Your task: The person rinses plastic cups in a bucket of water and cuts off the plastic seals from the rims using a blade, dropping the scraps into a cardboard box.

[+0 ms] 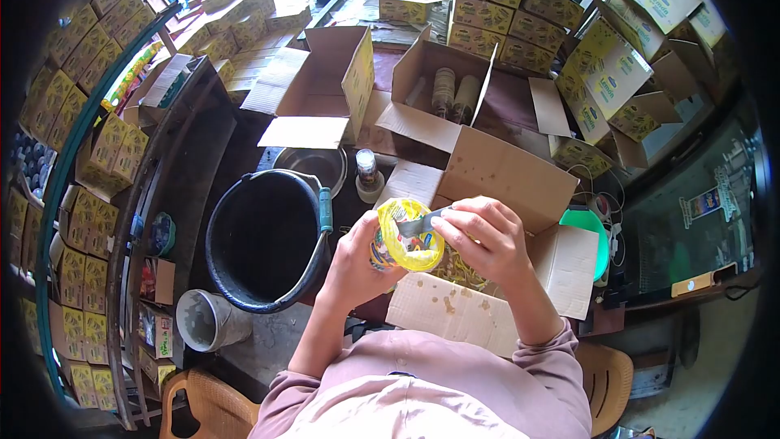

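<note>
My left hand [357, 254] is wrapped round a round, cup-like thing with a yellow plastic rim [392, 244] and multicoloured print, its opening turned up toward me. My right hand [490, 240] pinches a flat grey strip [416, 225], perhaps a blade, whose far end lies across that opening. What the strip touches inside is too small to make out. Below both hands is an open cardboard box [455, 309] with stained flaps, and thin yellow strips [459, 272] show in it.
To the left stand a large black bucket [218, 248] with a green handle grip and a grey pail [231, 321]. Beyond are a metal bowl [335, 164], a small clear-topped container [367, 167] and two open cartons [325, 73]. Stacked yellow cartons [487, 16] and a green basin [600, 236] stand around.
</note>
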